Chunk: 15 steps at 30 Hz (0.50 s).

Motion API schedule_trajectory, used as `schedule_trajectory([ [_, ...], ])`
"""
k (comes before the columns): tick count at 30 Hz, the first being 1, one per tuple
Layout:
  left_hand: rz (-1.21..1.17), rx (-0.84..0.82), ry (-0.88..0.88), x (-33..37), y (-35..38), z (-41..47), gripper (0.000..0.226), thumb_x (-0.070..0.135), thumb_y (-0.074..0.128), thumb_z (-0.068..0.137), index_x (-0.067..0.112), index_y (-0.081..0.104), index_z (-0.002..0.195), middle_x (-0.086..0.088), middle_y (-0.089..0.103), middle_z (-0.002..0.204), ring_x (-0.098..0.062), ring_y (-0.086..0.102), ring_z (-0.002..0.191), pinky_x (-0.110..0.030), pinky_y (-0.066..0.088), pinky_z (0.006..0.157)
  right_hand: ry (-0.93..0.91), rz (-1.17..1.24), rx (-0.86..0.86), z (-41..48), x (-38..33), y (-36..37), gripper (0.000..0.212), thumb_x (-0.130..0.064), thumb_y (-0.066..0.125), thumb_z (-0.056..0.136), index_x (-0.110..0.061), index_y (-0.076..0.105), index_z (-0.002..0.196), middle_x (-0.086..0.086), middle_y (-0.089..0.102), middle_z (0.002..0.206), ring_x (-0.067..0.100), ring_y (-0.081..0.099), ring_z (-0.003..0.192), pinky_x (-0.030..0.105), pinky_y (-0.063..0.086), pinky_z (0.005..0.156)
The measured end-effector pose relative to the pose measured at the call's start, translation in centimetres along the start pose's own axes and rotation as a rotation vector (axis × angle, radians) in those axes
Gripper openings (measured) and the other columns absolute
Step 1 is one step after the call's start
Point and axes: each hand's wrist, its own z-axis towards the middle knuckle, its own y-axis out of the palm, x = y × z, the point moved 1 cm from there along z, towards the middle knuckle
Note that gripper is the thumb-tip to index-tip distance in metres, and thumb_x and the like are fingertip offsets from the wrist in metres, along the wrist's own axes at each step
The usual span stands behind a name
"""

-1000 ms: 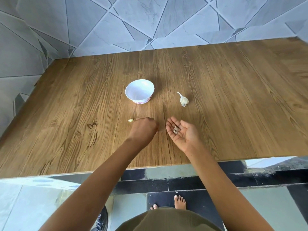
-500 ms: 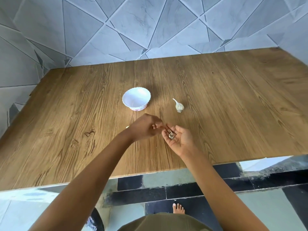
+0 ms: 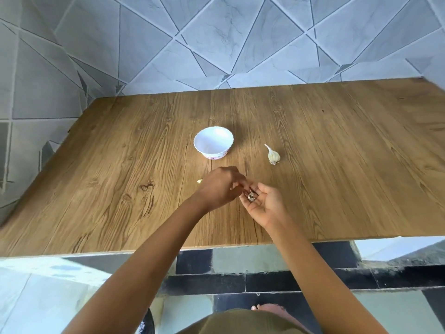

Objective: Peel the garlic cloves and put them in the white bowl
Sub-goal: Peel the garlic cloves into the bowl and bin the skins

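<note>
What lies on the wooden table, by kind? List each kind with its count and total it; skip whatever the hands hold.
White bowl: 1
Garlic bulb: 1
Loose garlic clove: 1
Total: 3
Skipped: the garlic pieces on the right hand, which the left hand pinches.

One white bowl (image 3: 213, 141), one garlic bulb (image 3: 274, 155), one loose clove (image 3: 199, 181).
</note>
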Motion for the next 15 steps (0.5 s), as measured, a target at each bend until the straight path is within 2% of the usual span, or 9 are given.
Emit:
schedule_trajectory([
  [4,-0.228,0.21,-0.131,-0.8,-0.6,-1.5,0.017,0.005,0.063,0.081,0.012,0.074,0.092,-0.001,0.071,0.087,-0.013,0.062,0.068,-0.023,0.05,0.066,0.073,-0.056,-0.031,0.4,-0.1,0.4,0.035,-0.015,0.033,0.101,0.007,0.06,0.094,0.019,0.068,0.079,0.026,0.063,0.081,0.034,0.056,0.073],
  [7,-0.424,0.366,-0.371,-1.2,-0.6,-4.1,0.015,0.0,0.064,0.084,0.008,0.073,0.094,0.001,0.071,0.089,-0.004,0.064,0.075,-0.015,0.051,0.073,0.13,-0.138,-0.052,0.7,0.3,0.8,0.033,-0.014,0.034,0.101,0.006,0.059,0.094,0.017,0.064,0.089,0.026,0.061,0.085,0.033,0.053,0.077],
  [9,-0.546,0.498,-0.559,-1.0,-0.5,-7.0,0.015,0.002,0.065,0.086,0.01,0.072,0.096,0.002,0.071,0.089,-0.001,0.064,0.076,-0.014,0.05,0.074,0.209,-0.228,-0.074,0.7,1.2,1.5,0.033,-0.014,0.034,0.101,0.005,0.06,0.095,0.016,0.065,0.087,0.025,0.062,0.085,0.032,0.053,0.076],
  [12,-0.585,0.676,-0.774,-0.5,0.0,-11.9,0.018,0.002,0.065,0.086,0.016,0.069,0.097,0.007,0.07,0.087,-0.002,0.065,0.078,-0.018,0.053,0.078,0.348,-0.358,-0.132,0.6,3.9,2.5,0.036,-0.016,0.032,0.102,0.004,0.061,0.096,0.015,0.069,0.08,0.024,0.064,0.082,0.03,0.057,0.07],
  [15,-0.576,0.841,-1.0,0.3,0.5,-17.9,0.022,0.0,0.063,0.085,0.017,0.069,0.097,0.004,0.071,0.089,-0.007,0.066,0.081,-0.021,0.053,0.081,0.521,-0.48,-0.213,-0.4,8.5,3.5,0.038,-0.015,0.03,0.102,0.005,0.061,0.094,0.017,0.068,0.081,0.024,0.064,0.081,0.03,0.057,0.07],
])
